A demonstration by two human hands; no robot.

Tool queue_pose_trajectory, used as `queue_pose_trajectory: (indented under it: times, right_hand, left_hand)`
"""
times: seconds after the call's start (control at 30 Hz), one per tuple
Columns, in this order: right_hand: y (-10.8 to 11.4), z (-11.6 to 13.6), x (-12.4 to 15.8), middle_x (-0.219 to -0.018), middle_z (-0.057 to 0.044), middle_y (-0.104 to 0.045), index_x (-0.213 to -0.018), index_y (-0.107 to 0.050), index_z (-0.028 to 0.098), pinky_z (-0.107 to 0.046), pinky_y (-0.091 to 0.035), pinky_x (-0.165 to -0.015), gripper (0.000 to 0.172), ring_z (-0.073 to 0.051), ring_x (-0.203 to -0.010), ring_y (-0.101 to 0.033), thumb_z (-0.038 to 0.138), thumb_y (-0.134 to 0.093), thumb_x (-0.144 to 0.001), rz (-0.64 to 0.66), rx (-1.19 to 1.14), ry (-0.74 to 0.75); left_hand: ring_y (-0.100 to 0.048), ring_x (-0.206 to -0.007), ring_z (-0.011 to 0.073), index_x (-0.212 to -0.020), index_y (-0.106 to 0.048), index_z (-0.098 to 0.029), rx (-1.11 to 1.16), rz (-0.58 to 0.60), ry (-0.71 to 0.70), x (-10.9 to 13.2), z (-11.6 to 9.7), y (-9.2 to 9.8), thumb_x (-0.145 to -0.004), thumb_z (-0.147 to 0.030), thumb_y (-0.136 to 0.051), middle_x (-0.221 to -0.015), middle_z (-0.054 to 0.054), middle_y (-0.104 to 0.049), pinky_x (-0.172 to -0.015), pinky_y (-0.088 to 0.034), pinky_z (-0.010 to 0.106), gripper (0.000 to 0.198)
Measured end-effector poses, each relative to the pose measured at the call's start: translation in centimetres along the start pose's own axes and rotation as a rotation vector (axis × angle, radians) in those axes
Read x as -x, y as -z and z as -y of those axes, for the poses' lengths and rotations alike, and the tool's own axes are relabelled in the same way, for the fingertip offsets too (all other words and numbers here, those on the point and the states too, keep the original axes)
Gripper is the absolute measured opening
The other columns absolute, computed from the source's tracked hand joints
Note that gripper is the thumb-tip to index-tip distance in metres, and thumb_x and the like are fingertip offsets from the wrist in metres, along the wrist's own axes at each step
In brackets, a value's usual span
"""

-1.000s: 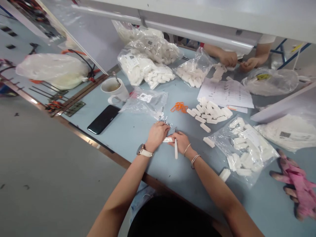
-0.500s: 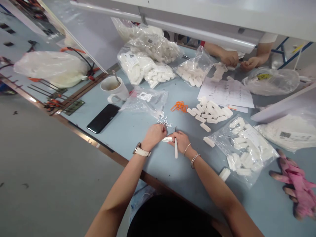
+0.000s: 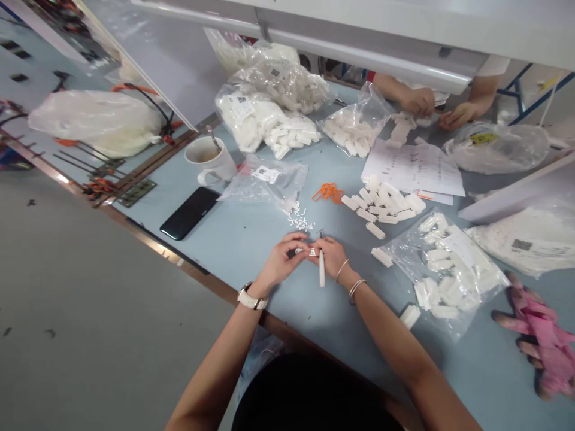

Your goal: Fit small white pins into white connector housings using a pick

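My left hand [image 3: 284, 258] has its thumb and fingers closed on the left end of a small white plastic part [image 3: 312, 252]. The part's right end lies against the fingers of my right hand [image 3: 332, 256]. That right hand also keeps a slim white-handled tool [image 3: 321, 269] in its grip, handle pointing toward me and a thin dark tip showing past the fingers. Just beyond my hands lies a scatter of tiny white pieces [image 3: 300, 220]. Fingers cover much of the part, so its full shape is hidden.
Orange clips [image 3: 329, 193] and a pile of white plastic blocks [image 3: 381, 200] lie farther back. A bag of blocks [image 3: 449, 269] and pink gloves [image 3: 543, 335] are to the right. Leftward are a phone [image 3: 189, 214] and a mug [image 3: 211, 160]. A co-worker's hands [image 3: 420, 103] are opposite.
My left hand has come back from beside the tiny pieces and taken hold of the white part's left end. My right hand stays nearly in place with the tool.
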State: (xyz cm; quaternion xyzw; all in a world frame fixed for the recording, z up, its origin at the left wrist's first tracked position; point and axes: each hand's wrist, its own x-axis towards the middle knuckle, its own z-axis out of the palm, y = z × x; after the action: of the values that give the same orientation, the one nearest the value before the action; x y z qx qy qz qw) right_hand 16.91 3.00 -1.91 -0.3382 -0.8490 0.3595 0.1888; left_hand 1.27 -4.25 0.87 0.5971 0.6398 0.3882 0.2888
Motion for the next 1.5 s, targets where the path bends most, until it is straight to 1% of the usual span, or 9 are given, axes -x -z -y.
queue_pose_trajectory:
  times: [0.23,0.53,0.7,0.8,0.9,1.1,1.2,1.33,1.5]
  right_hand:
    - [0.0,0.1,0.0,-0.075,0.0,-0.069,-0.065,-0.046,0.022,-0.026,-0.04,-0.069,0.025,-0.016,-0.072,-0.055,0.031,-0.062,-0.082,0.009,-0.012,-0.002]
    - [-0.1,0.0,0.1,-0.071,0.0,-0.066,-0.066,-0.048,0.022,-0.025,-0.039,-0.068,0.023,-0.016,-0.071,-0.054,0.031,-0.06,-0.082,0.005,0.007,0.005]
    - [-0.1,-0.1,0.1,-0.072,0.001,-0.066,-0.067,-0.049,0.021,-0.025,-0.04,-0.07,0.019,-0.016,-0.071,-0.053,0.027,-0.061,-0.081,-0.002,0.003,0.011]
    - [0.0,0.0,0.1,-0.069,0.001,-0.063,-0.065,-0.049,0.021,-0.024,-0.038,-0.067,0.022,-0.015,-0.07,-0.052,0.027,-0.064,-0.08,-0.005,-0.004,0.001]
    - [0.1,0.0,0.1,-0.064,0.001,-0.059,-0.063,-0.048,0.021,-0.023,-0.037,-0.064,0.025,-0.015,-0.068,-0.051,0.028,-0.064,-0.08,-0.001,0.0,0.002]
    - [0.3,0.2,0.1,-0.068,0.0,-0.062,-0.063,-0.051,0.02,-0.024,-0.038,-0.067,0.023,-0.015,-0.071,-0.052,0.025,-0.067,-0.079,0.018,0.013,0.002]
    - [0.4,0.2,0.1,-0.072,0.0,-0.065,-0.066,-0.055,0.02,-0.024,-0.039,-0.068,0.019,-0.016,-0.072,-0.053,0.025,-0.069,-0.078,0.039,0.012,0.001]
    - [0.3,0.0,0.1,-0.076,0.001,-0.068,-0.07,-0.057,0.021,-0.024,-0.04,-0.069,0.017,-0.016,-0.075,-0.054,0.023,-0.073,-0.074,0.061,0.016,0.013]
    - [0.4,0.0,0.1,-0.084,0.001,-0.072,-0.066,-0.053,0.02,-0.024,-0.04,-0.068,0.022,-0.015,-0.073,-0.053,0.022,-0.073,-0.075,0.069,0.013,0.017]
  left_hand:
    - [-0.058,-0.11,0.0233,-0.08,-0.07,-0.02,-0.086,-0.036,-0.014,0.5,1.0,-1.1,-0.079,-0.018,-0.063,-0.112,0.011,-0.065,-0.099,-0.046,0.042,0.007]
    - [-0.058,-0.105,0.0221,-0.079,-0.068,-0.019,-0.134,-0.109,-0.063,0.8,-0.1,-1.3,-0.082,-0.019,-0.058,-0.107,0.01,-0.066,-0.096,-0.046,0.04,0.01]
    - [-0.058,-0.103,0.022,-0.076,-0.066,-0.02,-0.09,-0.077,-0.007,0.6,-0.4,-1.4,-0.079,-0.017,-0.058,-0.1,0.008,-0.067,-0.095,-0.043,0.04,0.009]
    - [-0.06,-0.086,0.0189,-0.075,-0.062,-0.018,-0.003,-0.043,0.119,0.2,-0.5,-1.4,-0.076,-0.018,-0.059,-0.084,0.004,-0.066,-0.082,-0.046,0.033,0.003]
    - [-0.054,-0.065,0.0133,-0.076,-0.058,-0.018,0.067,-0.008,0.236,-0.4,-0.6,-1.4,-0.072,-0.021,-0.061,-0.073,-0.001,-0.061,-0.065,-0.044,0.026,0.006]
    - [-0.049,-0.061,0.0101,-0.075,-0.057,-0.016,0.201,0.05,0.253,-0.9,-0.6,-0.9,-0.065,-0.021,-0.066,-0.07,-0.002,-0.058,-0.059,-0.041,0.022,0.014]
    - [-0.051,-0.06,0.0108,-0.079,-0.059,-0.016,0.265,0.003,0.271,-0.7,0.1,-0.2,-0.068,-0.028,-0.067,-0.069,-0.001,-0.059,-0.059,-0.042,0.022,0.019]
    - [-0.053,-0.058,0.012,-0.076,-0.062,-0.015,0.12,-0.157,0.323,-0.6,1.2,0.2,-0.079,-0.03,-0.057,-0.067,0.001,-0.062,-0.061,-0.044,0.025,0.016]
    - [-0.06,-0.071,0.0158,-0.082,-0.069,-0.017,-0.139,-0.123,0.155,-1.2,1.7,-0.4,-0.079,-0.02,-0.058,-0.082,0.004,-0.068,-0.072,-0.048,0.028,0.012]
